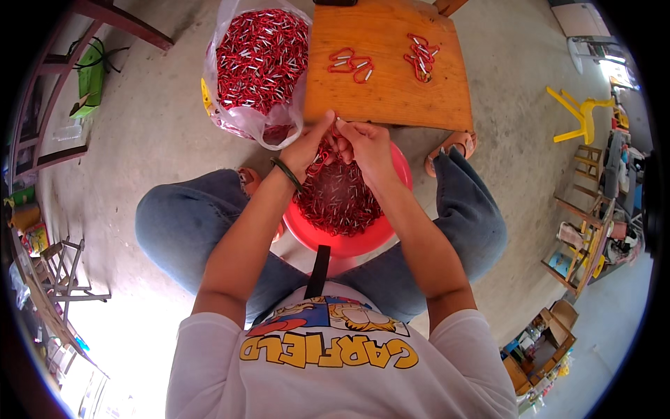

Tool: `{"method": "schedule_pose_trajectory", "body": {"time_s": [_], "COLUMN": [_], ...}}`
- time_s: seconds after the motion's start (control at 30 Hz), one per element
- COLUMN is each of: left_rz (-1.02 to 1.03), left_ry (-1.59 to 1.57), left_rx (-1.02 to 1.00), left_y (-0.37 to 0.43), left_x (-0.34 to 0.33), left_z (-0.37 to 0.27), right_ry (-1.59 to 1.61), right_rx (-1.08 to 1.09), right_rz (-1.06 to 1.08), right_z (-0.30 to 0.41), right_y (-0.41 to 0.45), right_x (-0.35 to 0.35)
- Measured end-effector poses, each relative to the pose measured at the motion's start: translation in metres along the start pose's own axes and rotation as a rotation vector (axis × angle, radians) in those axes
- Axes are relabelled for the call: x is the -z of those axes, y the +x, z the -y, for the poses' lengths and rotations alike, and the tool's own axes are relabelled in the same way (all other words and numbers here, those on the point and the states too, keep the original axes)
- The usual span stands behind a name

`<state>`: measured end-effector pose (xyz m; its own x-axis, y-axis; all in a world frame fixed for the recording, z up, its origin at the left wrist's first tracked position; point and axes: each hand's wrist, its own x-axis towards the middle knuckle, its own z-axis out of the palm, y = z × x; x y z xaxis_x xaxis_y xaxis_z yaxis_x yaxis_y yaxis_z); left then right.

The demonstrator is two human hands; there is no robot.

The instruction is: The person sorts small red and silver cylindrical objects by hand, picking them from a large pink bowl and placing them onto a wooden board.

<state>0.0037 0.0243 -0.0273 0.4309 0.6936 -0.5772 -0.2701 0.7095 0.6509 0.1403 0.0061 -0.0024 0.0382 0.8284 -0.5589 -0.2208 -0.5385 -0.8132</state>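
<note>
Both hands are close together above a red plastic basin (361, 245) heaped with small red carabiner clips (340, 204) with silver gates. My left hand (309, 146) holds several red clips, some hanging below its fingers. Thumb and forefinger of my right hand (366, 144) pinch a clip beside the left fingertips; its exact shape is partly hidden by the fingers. Just beyond the hands is a wooden stool top (387, 99), with a short row of clips (352, 64) at its left and a small pile of clips (420, 56) at its right.
A clear plastic bag (209, 99) full of red clips stands on the concrete floor, left of the wooden top. A dark object (335, 2) lies at its far edge. My knees flank the basin. Farther off are a yellow plastic stool (586, 116) and a green object (90, 78).
</note>
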Motion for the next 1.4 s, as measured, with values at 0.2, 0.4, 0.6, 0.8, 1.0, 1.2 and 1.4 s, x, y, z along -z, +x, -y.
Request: {"method": "schedule_pose_trajectory", "body": {"time_s": [0.2,0.4,0.6,0.8,1.0,1.2,1.4], "left_rz": [-0.005,-0.027,-0.013,0.147,0.155,0.077,0.048], "left_ry": [0.018,0.035,-0.142,-0.363,-0.448,-0.484,-0.439], "left_rx": [0.006,-0.011,0.089,0.129,0.127,0.121,0.149], "left_y": [-0.004,-0.004,-0.017,-0.017,-0.018,-0.023,-0.033], "left_x": [-0.008,-0.007,0.002,-0.003,0.004,-0.005,-0.016], "left_z": [-0.003,-0.001,0.007,0.005,0.007,0.002,-0.009], "right_ry": [0.097,0.02,-0.209,-0.225,-0.937,-1.072,-1.137], "right_rx": [-0.076,-0.051,0.095,0.453,0.974,1.021,1.009], "right_rz": [-0.025,-0.103,-0.014,-0.192,0.229,0.239,0.271], "right_z": [0.004,0.003,0.044,0.054,0.045,0.04,0.032], "right_y": [-0.001,0.002,0.01,0.019,-0.044,-0.058,-0.049], "right_x": [-0.001,-0.005,0.012,0.011,0.003,-0.003,0.002]}}
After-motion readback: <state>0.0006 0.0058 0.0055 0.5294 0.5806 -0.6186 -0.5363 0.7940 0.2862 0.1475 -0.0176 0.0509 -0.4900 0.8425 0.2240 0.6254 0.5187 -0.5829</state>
